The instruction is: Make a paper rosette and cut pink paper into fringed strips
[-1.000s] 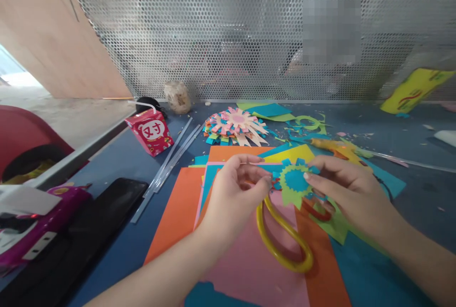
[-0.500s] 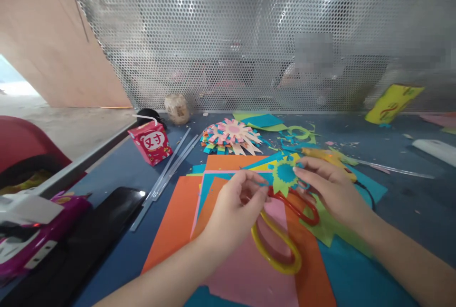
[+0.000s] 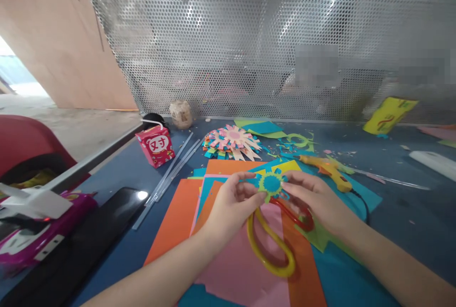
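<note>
Paper flower (image 3: 272, 184), blue in the middle with a green fringe, shows in the head view between two bare hands, raised above a stack of coloured paper. The right hand (image 3: 315, 198) pinches its right edge between thumb and fingers. The left hand (image 3: 237, 202) is curled at its left edge, thumb at the lower side; I cannot tell whether it grips the flower or only touches it. Below the hands, scissors (image 3: 286, 270) with one yellow and one red handle rest on pink paper (image 3: 235, 269), which overlaps orange sheets (image 3: 171, 221). Beyond the stack is a pile of fringed flowers (image 3: 233, 136), pink and cream on top. A yellow glue gun (image 3: 329, 170) lies past the right hand, and clear sticks (image 3: 169, 179) lie to the left, near a red drink carton (image 3: 156, 148) with a bent straw.
</note>
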Tool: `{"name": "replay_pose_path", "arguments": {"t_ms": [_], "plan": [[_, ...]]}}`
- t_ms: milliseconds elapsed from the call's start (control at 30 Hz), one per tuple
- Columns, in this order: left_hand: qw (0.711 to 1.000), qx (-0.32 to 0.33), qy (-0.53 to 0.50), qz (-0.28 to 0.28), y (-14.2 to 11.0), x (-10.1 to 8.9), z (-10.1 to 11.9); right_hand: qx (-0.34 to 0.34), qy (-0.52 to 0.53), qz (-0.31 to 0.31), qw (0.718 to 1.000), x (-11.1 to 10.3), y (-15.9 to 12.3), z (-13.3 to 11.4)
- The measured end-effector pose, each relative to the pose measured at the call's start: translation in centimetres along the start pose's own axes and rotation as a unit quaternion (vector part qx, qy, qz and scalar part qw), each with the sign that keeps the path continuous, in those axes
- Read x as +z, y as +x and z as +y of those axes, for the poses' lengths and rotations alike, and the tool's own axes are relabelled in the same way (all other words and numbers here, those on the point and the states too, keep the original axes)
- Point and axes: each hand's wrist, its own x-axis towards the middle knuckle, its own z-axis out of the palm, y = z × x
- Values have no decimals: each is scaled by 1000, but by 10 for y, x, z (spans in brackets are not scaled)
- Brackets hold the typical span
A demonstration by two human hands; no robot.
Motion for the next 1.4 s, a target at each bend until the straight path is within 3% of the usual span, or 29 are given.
{"name": "replay_pose_path", "arguments": {"t_ms": [233,467,600,767,900,1067,1267,1400], "plan": [[999,11,-10,35,2,-2,6,11,-80,-7,997,2,-3,-4],[1000,-10,3,-28,2,-2,-8,-26,-94,48,994,0,2,-4],[998,-24,17,-48,2,-1,-11,-55,-112,43,991,0,2,-4],[1000,-5,6,1,2,0,-1,-78,-104,39,991,1,1,-5],[1000,12,-20,16,1,2,5,-101,-140,1,985,1,0,-8],[999,29,-15,-36,1,1,3,-95,-161,-69,980,0,-1,-6],[997,19,5,-70,1,-1,1,-112,-189,-54,974,0,-4,-9],[998,-7,-51,-34,0,1,5,-88,-126,-73,985,-2,-1,-8]]}}
